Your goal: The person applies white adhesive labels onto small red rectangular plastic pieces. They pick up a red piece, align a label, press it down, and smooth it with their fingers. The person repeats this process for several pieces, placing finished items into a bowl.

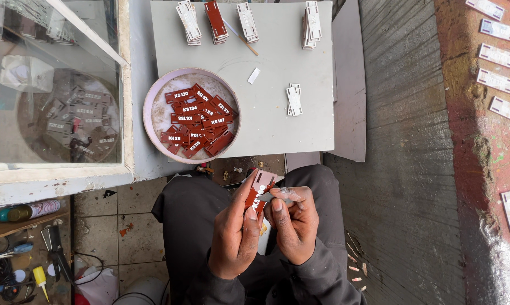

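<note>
My left hand [236, 231] holds a small red rectangular tag with white lettering [258, 195], partly covered by a pale backing film. My right hand [294, 221] pinches the edge of that tag with thumb and fingertips, close against the left hand. Both hands are over my lap in dark clothing. Ahead on a grey board [277, 113] sits a round shallow tray [153, 121] filled with several more red tags [198, 118].
Stacks of white tags [313, 22] and one red-topped stack [216, 20] line the board's far edge; a small white pile [294, 100] lies mid-board. A glass case [51, 85] stands left. More white tags [496, 56] lie on the red floor right. Tools lie lower left.
</note>
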